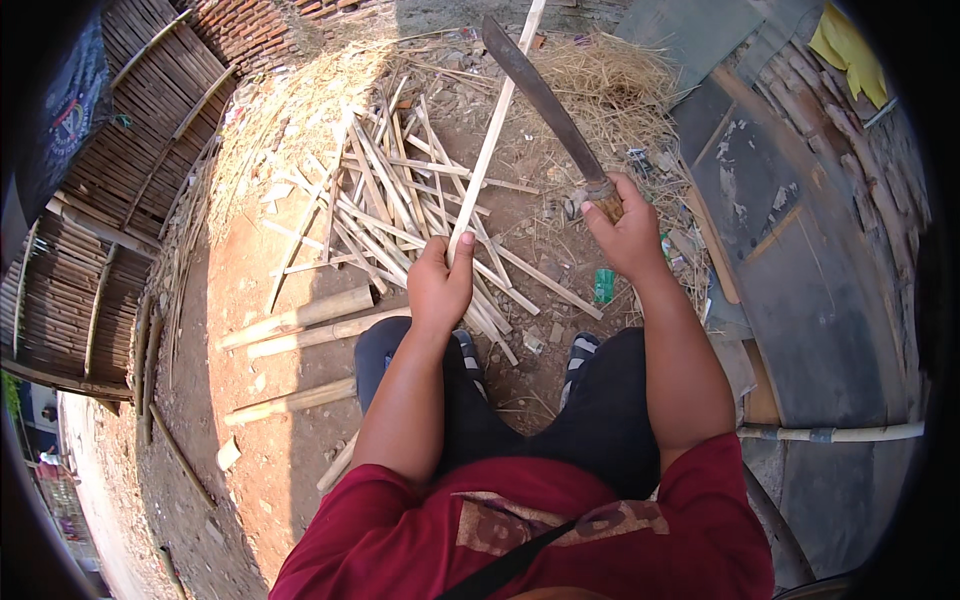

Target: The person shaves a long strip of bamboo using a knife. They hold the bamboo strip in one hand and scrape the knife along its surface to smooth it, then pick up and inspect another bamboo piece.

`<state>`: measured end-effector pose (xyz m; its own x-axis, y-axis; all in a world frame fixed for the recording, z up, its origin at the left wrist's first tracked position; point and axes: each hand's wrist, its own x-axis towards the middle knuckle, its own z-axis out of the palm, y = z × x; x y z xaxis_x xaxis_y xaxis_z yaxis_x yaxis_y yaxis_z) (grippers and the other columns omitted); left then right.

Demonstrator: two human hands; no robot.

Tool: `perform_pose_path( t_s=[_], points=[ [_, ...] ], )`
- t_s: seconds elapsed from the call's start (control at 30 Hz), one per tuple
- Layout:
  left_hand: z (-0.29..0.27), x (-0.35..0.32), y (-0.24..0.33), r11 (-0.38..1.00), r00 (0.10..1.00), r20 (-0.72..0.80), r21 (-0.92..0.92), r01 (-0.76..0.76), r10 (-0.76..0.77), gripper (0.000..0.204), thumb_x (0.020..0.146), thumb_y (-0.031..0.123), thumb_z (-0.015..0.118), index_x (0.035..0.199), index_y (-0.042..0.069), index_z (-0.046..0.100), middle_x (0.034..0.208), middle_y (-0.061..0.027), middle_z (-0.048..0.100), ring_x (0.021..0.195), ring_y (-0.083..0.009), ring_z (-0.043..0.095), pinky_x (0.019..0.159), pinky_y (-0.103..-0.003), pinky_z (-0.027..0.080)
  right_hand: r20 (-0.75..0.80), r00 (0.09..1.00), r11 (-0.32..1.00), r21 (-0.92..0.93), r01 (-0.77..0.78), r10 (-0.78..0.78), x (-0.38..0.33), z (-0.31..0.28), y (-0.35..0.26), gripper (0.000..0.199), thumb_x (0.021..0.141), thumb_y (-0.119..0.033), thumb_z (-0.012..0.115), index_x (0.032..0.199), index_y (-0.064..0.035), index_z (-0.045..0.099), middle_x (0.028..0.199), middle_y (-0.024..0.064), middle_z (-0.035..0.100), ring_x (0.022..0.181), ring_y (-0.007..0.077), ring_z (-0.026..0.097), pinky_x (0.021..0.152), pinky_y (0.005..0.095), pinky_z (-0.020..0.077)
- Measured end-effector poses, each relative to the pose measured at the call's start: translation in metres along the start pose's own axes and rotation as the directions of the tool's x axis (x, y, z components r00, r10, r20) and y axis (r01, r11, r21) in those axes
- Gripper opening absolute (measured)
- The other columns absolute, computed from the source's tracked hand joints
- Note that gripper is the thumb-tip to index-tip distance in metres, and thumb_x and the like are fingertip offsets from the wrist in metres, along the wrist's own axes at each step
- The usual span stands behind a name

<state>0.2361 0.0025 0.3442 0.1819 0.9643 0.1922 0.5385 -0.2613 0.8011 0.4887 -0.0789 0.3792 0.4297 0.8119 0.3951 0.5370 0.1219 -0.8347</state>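
Note:
My left hand [442,287] is closed round the lower end of a long, pale bamboo strip [492,137], which slants up and away past the top of the view. In my right hand [628,227] is the wooden handle of a machete [548,103]. Its dark, broad blade points up and to the left, its tip near the strip's far part. Whether blade and strip touch, I cannot tell. Beyond my left hand a loose pile of split bamboo strips [385,190] lies crisscrossed on the dirt.
Thick bamboo poles [310,315] lie left of my knees. A straw heap [605,80] is at the back. Dark sheets [770,220] and boards line the right side; a woven bamboo wall [140,110] stands at left. A green plastic piece [603,286] lies near my feet.

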Motion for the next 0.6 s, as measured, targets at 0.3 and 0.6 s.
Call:
perform_pose_path(
  t_s=[0.3, 0.6],
  points=[
    [0.006, 0.0, -0.004, 0.998, 0.998, 0.018, 0.005, -0.056, 0.056, 0.049, 0.098, 0.048, 0.063, 0.082, 0.001, 0.06, 0.06, -0.016, 0.058, 0.056, -0.0325, 0.059, 0.056, -0.043, 0.045, 0.208, 0.973, 0.891, -0.419, 0.176, -0.094, -0.008, -0.001, 0.001, 0.044, 0.08, -0.025, 0.074, 0.12, -0.0173, 0.057, 0.098, 0.0145, 0.071, 0.09, 0.0401, 0.068, 0.076, 0.0494, 0.0541],
    [-0.022, -0.011, 0.018, 0.958, 0.96, -0.09, 0.141, -0.251, 0.265, 0.043, 0.098, 0.037, 0.068, 0.078, 0.0, 0.056, 0.057, -0.0114, 0.052, 0.051, -0.0229, 0.048, 0.052, -0.04, 0.04, 0.132, 0.951, 0.824, -0.476, 0.309, -0.28, -0.009, -0.004, -0.01, 0.037, 0.073, -0.019, 0.079, 0.105, -0.0122, 0.063, 0.091, 0.0121, 0.069, 0.085, 0.0375, 0.068, 0.071, 0.0469, 0.0548]
  ],
)
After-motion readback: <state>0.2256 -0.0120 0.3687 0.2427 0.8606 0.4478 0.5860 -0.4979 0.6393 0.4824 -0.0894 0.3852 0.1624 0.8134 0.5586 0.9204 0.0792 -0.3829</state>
